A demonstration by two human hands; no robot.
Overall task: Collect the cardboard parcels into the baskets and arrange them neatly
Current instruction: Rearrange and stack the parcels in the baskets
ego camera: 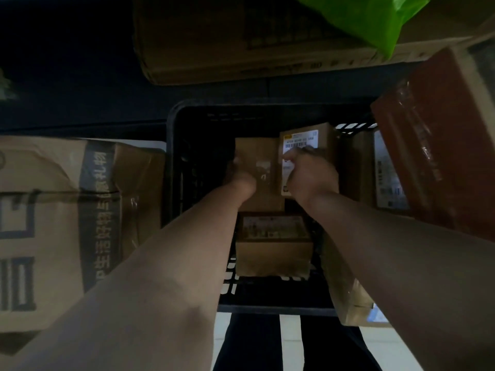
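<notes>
Dim, underexposed, soft overall. Black slatted plastic basket point(176, 156) nearly lost in shadow; above it everything goes black. Bright green plastic bag point(375, 20) up-right catches most light. Edges bowed by wide-angle, label text smeared.

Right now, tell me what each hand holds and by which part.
Left hand grips the plain brown parcel at its left edge; right hand grips the labelled parcel on its label face.

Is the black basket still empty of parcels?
No, the black basket already holds several cardboard parcels, among them one with a white label under the right hand.
</notes>
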